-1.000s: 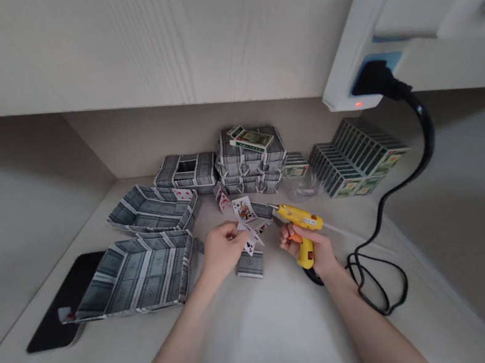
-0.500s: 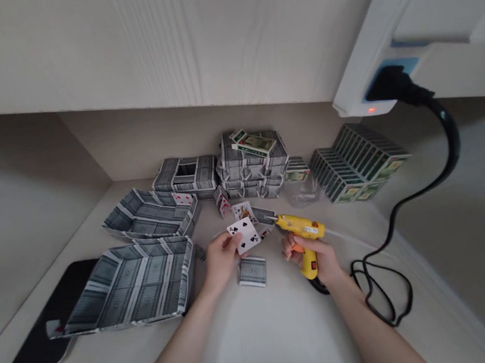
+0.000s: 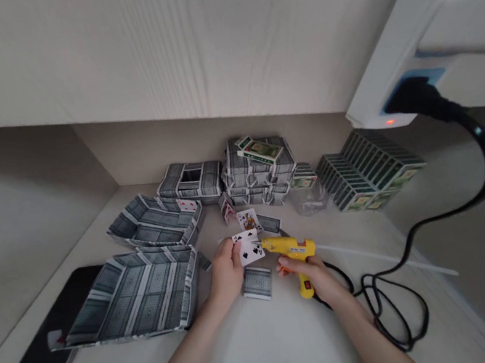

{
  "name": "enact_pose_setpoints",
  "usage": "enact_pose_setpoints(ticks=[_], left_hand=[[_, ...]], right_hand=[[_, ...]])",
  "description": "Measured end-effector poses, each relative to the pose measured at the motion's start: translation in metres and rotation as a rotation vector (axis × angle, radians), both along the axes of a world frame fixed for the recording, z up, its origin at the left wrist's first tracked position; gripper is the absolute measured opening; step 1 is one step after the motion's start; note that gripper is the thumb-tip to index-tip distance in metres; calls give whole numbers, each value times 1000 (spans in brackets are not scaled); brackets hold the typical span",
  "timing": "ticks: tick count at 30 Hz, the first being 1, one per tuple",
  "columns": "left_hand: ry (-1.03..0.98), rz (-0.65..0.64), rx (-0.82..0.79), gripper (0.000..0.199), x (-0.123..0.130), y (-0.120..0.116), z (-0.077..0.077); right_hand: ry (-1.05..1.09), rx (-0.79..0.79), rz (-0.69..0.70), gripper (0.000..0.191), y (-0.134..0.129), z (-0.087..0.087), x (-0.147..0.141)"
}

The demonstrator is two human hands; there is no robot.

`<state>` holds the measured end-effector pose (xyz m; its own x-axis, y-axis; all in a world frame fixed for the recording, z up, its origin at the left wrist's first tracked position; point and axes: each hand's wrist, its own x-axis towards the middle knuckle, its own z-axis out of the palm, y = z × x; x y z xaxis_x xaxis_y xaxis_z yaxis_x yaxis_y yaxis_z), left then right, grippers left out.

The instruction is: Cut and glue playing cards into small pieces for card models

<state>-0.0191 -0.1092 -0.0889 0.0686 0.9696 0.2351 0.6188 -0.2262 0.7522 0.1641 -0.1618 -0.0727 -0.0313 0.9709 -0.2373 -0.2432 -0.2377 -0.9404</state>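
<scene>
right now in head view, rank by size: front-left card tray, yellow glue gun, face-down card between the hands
Playing-card tray, then yellow glue gun, then face-down card; the held gun sits nearer the camera, so that gap is unsure.

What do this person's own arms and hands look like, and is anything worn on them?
The left forearm and right forearm are bare, with no sleeves in view. The left hand and right hand wear no gloves, and no watch or bracelet shows.

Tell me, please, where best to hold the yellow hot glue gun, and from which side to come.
Grip the glue gun by its yellow handle from the near side, as the right hand does: the handle runs down toward you, while the nozzle points left at the playing cards.
</scene>
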Motion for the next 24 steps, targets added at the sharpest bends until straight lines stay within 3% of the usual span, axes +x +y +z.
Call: enact_pose_setpoints(ticks=[24], left_hand=[[30,24,44,19,4,-4,-1]], right_hand=[[13,-14,-58,23,2,1,-5]])
